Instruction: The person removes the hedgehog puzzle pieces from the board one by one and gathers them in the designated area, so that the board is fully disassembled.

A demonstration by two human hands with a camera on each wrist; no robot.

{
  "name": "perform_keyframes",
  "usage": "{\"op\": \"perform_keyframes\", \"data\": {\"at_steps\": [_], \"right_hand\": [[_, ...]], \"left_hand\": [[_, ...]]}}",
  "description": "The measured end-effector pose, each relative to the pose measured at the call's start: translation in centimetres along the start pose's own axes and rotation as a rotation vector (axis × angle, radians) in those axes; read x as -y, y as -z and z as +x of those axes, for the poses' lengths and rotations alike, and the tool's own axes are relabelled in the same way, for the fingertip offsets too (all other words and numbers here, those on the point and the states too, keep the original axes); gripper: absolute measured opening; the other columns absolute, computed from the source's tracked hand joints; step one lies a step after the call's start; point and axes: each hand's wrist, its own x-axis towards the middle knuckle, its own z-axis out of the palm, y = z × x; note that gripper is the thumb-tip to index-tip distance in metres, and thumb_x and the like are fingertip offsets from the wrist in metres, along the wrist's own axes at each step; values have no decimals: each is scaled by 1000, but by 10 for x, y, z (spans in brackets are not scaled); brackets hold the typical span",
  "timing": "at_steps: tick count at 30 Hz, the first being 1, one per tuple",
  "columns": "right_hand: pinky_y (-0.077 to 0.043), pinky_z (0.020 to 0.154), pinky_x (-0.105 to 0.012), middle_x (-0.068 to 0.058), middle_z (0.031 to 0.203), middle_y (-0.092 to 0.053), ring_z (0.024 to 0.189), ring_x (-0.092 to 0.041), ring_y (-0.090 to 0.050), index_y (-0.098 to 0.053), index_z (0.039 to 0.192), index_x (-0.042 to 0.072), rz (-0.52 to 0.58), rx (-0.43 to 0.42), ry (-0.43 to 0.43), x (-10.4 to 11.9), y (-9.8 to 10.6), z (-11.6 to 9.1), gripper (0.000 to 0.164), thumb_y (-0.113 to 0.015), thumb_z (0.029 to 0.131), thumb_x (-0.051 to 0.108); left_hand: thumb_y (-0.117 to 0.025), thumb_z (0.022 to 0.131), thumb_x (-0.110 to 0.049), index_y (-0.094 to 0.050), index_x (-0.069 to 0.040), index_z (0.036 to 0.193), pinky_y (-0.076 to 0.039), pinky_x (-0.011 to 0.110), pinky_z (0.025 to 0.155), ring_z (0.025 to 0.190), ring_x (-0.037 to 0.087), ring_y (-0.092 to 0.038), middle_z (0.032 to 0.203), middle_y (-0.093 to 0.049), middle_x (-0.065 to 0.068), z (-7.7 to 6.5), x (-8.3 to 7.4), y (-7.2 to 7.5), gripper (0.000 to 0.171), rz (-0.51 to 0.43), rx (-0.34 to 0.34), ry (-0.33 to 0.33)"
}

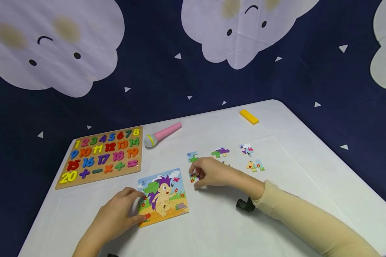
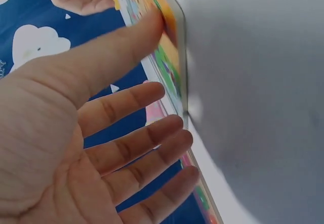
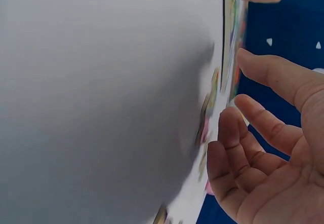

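A person's two bare hands work over a white tabletop (image 1: 209,228). At the lower centre of the frame, slightly left, lies a square hedgehog puzzle (image 1: 163,200), tilted a little. The left hand (image 1: 119,212) reaches in from the lower left, thumb resting on the puzzle's lower left corner and fingers at its left edge; in the left wrist view those fingers are extended and spread, thumb well apart from them.

Just right of the puzzle, near the centre, the right hand (image 1: 212,172) bends over a small puzzle piece (image 1: 193,178) lying on the table. Its thumb and fingers stand apart on either side of the piece — whether they touch it cannot be told.

More loose pieces (image 1: 220,152) lie around the right hand, above it and to its right, one partly hidden behind it. At left is a wooden number board (image 1: 99,156); beside its upper right corner, a pink toy microphone (image 1: 163,134). A yellow block (image 1: 249,117) sits at the upper right of the table — behind everything hangs a navy cloth (image 1: 154,71) with pale clouds.
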Motion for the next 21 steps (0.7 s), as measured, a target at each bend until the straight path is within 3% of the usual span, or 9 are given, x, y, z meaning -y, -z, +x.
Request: {"op": "perform_keyframes", "data": {"at_steps": [4,6,10,14,21], "right_hand": [[-50,77,-23,-2,94,-67,84,-14,-57,-74,116,9,-5,28,30,9,-8,0,35,-92,86,16],[-50,79,-23,-2,95,-66,86,-14,-57,-74,116,9,-17,42,44,13,-12,1,35,-92,86,17],[-49,79,-22,-2,97,-65,88,-14,-56,-75,116,11,-41,61,60,19,-20,2,35,-92,86,18],[-49,79,-21,-2,97,-64,87,-11,-55,-76,115,12,-46,77,67,24,-27,3,34,-92,86,19],[-48,79,-20,1,98,-63,87,-7,-53,-78,119,14,-62,103,78,30,-36,3,39,-94,85,25]], "left_hand": [[-99,76,-33,-76,-24,121,-64,57,92,105,19,-69,116,-71,1,-1,-7,-1,52,-16,-11,-19],[-98,78,-28,-76,-25,121,-65,45,86,94,13,-65,106,-70,-5,-1,-9,-3,48,-54,-2,-43],[-92,86,-21,-76,-23,120,-52,25,70,78,5,-53,91,-63,-11,-2,-7,-7,38,-176,21,-159],[-88,90,-18,-75,-22,120,-44,21,66,75,2,-50,87,-59,-12,0,-2,-8,34,-276,43,-273],[-80,98,-15,-73,-29,133,-42,22,66,81,5,-50,92,-58,-9,5,8,-8,39,-372,182,-346]]}}
